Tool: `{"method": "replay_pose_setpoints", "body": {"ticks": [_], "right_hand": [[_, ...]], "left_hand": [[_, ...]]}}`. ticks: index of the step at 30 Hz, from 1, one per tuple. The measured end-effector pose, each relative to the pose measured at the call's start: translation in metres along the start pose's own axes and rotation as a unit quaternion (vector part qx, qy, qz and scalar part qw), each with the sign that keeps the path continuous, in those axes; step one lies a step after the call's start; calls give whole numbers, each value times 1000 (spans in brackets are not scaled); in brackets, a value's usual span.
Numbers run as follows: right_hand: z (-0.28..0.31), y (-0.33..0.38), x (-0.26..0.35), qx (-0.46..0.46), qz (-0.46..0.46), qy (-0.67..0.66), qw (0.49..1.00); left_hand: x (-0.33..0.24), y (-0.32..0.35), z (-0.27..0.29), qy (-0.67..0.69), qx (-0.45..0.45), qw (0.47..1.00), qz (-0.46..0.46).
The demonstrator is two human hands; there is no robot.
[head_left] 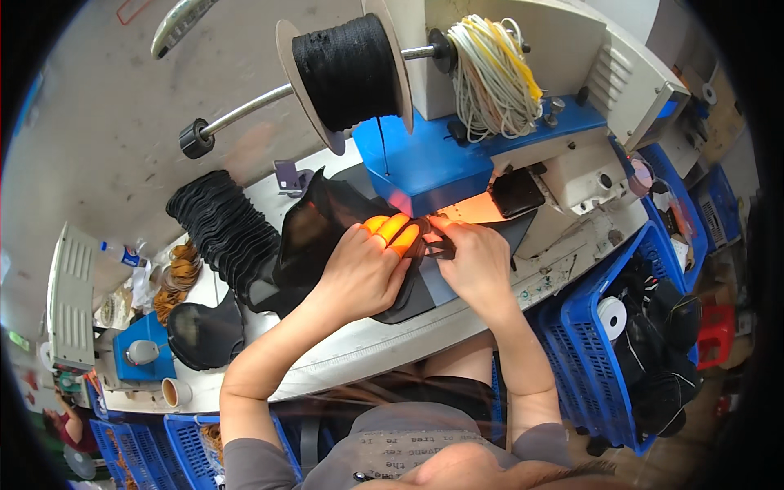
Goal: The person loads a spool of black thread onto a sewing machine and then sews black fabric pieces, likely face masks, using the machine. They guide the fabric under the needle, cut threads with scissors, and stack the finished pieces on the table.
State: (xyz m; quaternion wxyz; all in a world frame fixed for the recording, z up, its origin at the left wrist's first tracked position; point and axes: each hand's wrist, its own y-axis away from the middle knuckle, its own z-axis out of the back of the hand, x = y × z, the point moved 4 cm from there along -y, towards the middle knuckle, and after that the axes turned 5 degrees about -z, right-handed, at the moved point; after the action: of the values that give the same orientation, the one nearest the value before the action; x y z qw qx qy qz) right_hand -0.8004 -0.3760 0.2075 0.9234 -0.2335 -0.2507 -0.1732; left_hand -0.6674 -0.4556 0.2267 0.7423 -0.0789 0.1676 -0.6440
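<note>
Under the blue head of a sewing-type machine (pixel 429 167), both my hands are at a black sheet piece (pixel 400 306). My left hand (pixel 363 265) lies on it with fingers bent and pressed together, their ends glowing orange-yellow. Close by on the right, my right hand (pixel 474 261) pinches the edge of the same piece, thumb and forefinger drawn in beside the left fingertips. Where the piece meets the machine is hidden by my fingers and the blue head. A larger black panel (pixel 314 233) stands up behind my left hand. Orange light falls on the machine bed.
Left on the white table are a stack of black pieces (pixel 220 233), a loose black piece (pixel 204 333), brown bundles (pixel 178 282) and a paper cup (pixel 175 393). Overhead hangs a black cord spool (pixel 347 69). A blue crate (pixel 584 359) stands right; another person (pixel 69 425) is far left.
</note>
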Motion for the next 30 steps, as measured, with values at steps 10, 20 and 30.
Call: {"method": "replay_pose_setpoints", "body": {"ticks": [10, 20, 30], "right_hand": [[-3, 1, -3, -1, -4, -4, 1000], [2, 2, -3, -60, 7, -23, 998], [13, 15, -18, -137, 91, -81, 983]], "left_hand": [[10, -1, 3, 17, 23, 1000, -11], [23, -4, 7, 25, 34, 998, -53], [34, 1, 10, -45, 70, 994, -74]]}}
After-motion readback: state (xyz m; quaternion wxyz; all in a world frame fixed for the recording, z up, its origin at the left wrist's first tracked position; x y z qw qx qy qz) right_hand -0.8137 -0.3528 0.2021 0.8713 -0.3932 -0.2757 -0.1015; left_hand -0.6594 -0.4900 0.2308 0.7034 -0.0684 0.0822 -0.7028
